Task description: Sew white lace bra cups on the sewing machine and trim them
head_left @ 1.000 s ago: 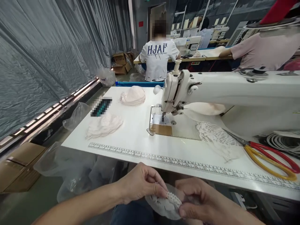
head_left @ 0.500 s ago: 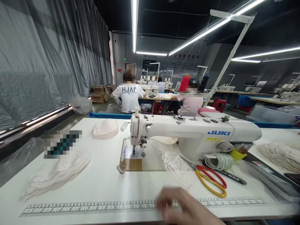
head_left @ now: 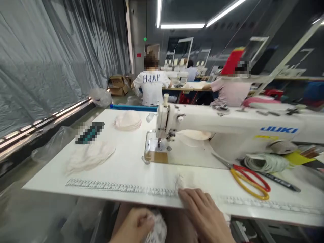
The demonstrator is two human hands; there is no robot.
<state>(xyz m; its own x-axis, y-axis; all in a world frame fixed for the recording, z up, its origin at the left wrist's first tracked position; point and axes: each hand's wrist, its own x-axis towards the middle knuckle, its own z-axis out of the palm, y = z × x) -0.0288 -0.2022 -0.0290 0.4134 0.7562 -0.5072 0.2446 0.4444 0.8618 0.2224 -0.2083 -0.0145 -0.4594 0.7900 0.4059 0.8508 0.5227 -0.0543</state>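
Below the table's front edge, my left hand [head_left: 138, 224] is closed, its fingers pinching a crumpled white lace piece [head_left: 159, 229]. My right hand [head_left: 202, 211] lies at the front edge of the table with its fingers stretched out flat. Its fingertips touch another whitish lace piece [head_left: 187, 181], which is blurred and partly under them. Behind it stands a white sewing machine [head_left: 227, 125], its needle and foot over the metal plate. Scissors [head_left: 249, 182] with red and yellow handles lie to the right of my right hand.
A printed ruler scale [head_left: 118, 187] runs along the table front. Two stacks of pale fabric pieces, a nearer one [head_left: 91, 155] and a farther one [head_left: 128, 120], lie at left. A black marker [head_left: 283, 182] and a rolled tape [head_left: 265, 163] lie at right. Two people sit ahead.
The view has turned and shifted. My left hand has come into view with lace. My right hand has flattened onto the table, and the lace by the scissors has moved toward the front edge.
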